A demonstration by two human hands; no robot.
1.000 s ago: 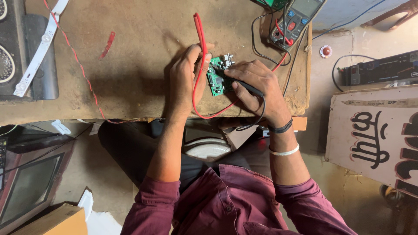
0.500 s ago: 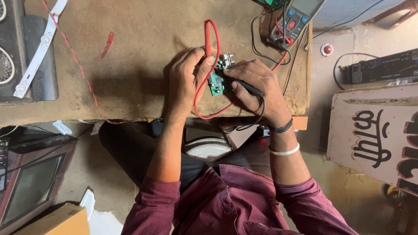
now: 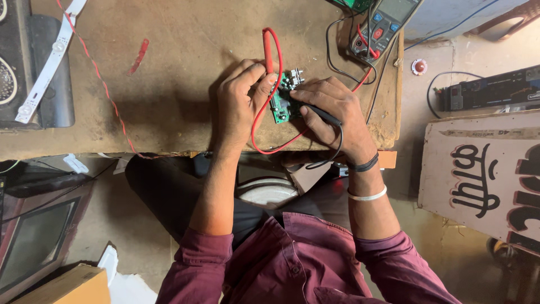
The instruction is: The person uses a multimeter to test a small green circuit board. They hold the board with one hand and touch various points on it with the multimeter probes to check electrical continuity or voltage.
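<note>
At the far left of the brown table [image 3: 169, 107] lies a white light strip [image 3: 48, 67], and a thin red twisted wire [image 3: 95, 73] runs down beside it. A small red scrap [image 3: 138, 56] lies near the wire.

Next comes the left hand [image 3: 239, 104]. Its fingers are curled shut around the red probe [image 3: 269, 48], which points down at the little green board [image 3: 284, 101]. The board lies flat on the table between the 2 hands, near the front edge.

The right hand [image 3: 332, 110] pinches the black probe [image 3: 323, 115] like a pen, tip on the board. It also helps hold the board down.

To do this well, I think both tips should sit still on 1 tiny metal spot each, and must not slip onto a spot next door. Soft, steady pushing looks best.

At the top right sits the grey meter [image 3: 388, 22], with its wires looping to the probes.
</note>
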